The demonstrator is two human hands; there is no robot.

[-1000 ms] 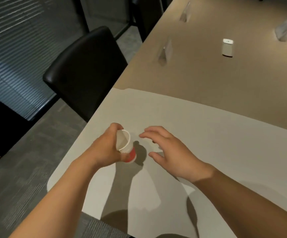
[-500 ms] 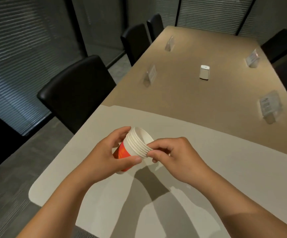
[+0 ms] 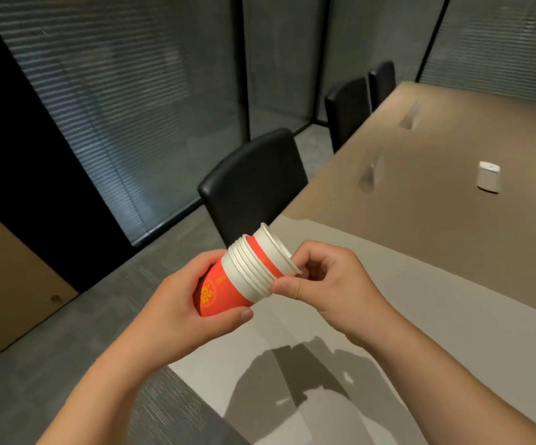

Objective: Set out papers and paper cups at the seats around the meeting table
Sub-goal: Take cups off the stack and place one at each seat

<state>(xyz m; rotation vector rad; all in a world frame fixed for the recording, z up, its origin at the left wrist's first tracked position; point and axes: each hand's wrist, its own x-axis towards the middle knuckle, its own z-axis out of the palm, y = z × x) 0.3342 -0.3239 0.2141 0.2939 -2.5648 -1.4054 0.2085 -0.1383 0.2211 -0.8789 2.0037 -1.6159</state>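
Right now the stack of paper cups (image 3: pixel 233 284) lies tilted on its side in the air over the near corner of the meeting table (image 3: pixel 421 284), rims pointing up and away from me. My left hand (image 3: pixel 180 303) wraps its red base, thumb underneath. My right hand (image 3: pixel 327 281) pinches the rim of the top cup (image 3: pixel 274 252), which sits partly drawn out of the stack.

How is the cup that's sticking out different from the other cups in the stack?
The top cup has slid partway out, showing its red side below the rim; the rest of the stack sits nested tight, only white rims showing. The right hand pinches the top cup's rim; the left hand grips the stack's base. Both are red paper cups with white rims, tilted alike.
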